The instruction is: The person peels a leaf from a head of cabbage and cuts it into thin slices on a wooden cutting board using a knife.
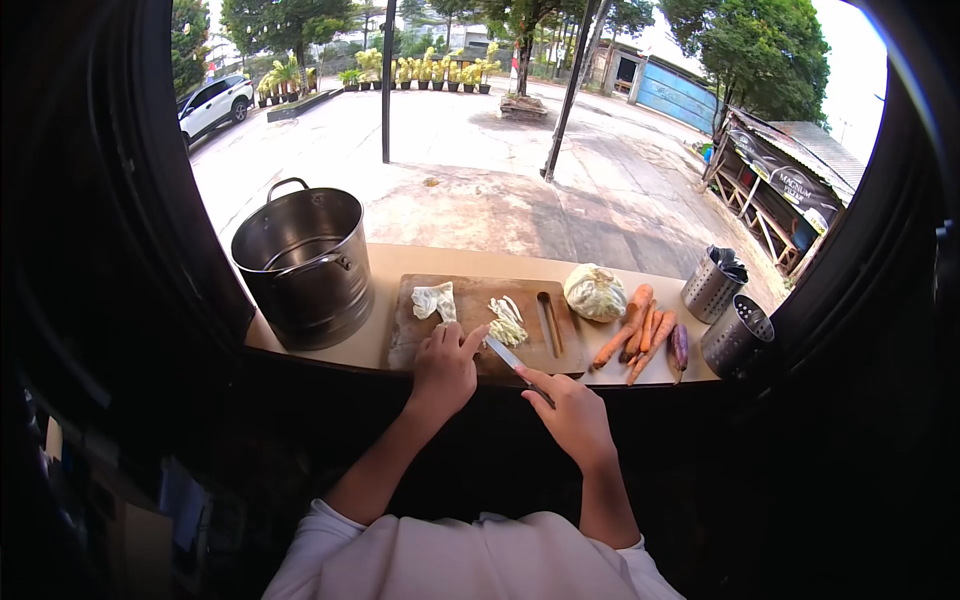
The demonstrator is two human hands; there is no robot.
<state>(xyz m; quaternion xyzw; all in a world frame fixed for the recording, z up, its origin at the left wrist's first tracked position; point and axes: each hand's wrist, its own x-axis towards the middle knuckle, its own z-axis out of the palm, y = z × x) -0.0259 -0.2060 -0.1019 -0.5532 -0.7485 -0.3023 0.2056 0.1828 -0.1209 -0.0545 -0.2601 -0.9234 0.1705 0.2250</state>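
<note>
My right hand (570, 412) is closed round the handle of a knife (504, 352), its blade slanting up and left over the wooden cutting board (405, 340). Close to the blade's tip, my left hand (446, 372) presses down on the board with bent fingers and hides whatever lies under them. Just beyond those fingers is a pale cabbage leaf piece (433, 300). Thin cabbage shreds (507, 322) form a small heap past the blade. On the board's right part is a long, narrow slot or dark tool (549, 322); I cannot tell which.
A large steel pot (305, 300) stands left of the board. To the right are a cabbage head (595, 293), several carrots (640, 330), purple vegetables (679, 348) and two perforated metal holders (737, 338), one with utensils. The narrow counter (520, 266) ends at an opening outdoors.
</note>
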